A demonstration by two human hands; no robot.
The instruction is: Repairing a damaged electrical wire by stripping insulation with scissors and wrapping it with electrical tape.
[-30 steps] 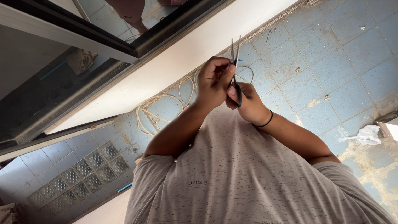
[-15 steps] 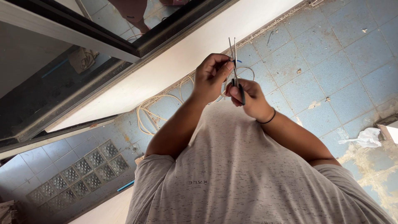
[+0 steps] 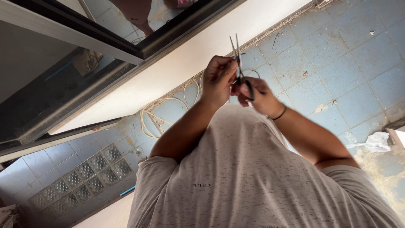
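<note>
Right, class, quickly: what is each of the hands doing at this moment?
Left hand: closed, pinching the thin wire beside the pliers.
Right hand: closed around the pliers' dark handles.

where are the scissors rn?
Head view, upper centre: the scissors are held between the left hand and right hand, blades pointing toward the white ledge, above the tiled floor.

Both hands meet at the centre of the view, above the person's shirt front [image 3: 253,177]: the left hand [image 3: 218,79] to the left, the right hand [image 3: 260,96] just beside it to the right, with the scissors [image 3: 238,59] between them, blades pointing toward the top of the frame. Coiled cable [image 3: 168,110] lies on the tiled floor [image 3: 337,55] left of the left forearm, against the wall base. A crumpled rag [image 3: 375,141] lies on the floor at far right, and a glass-block panel [image 3: 80,175] sits at lower left.
</note>
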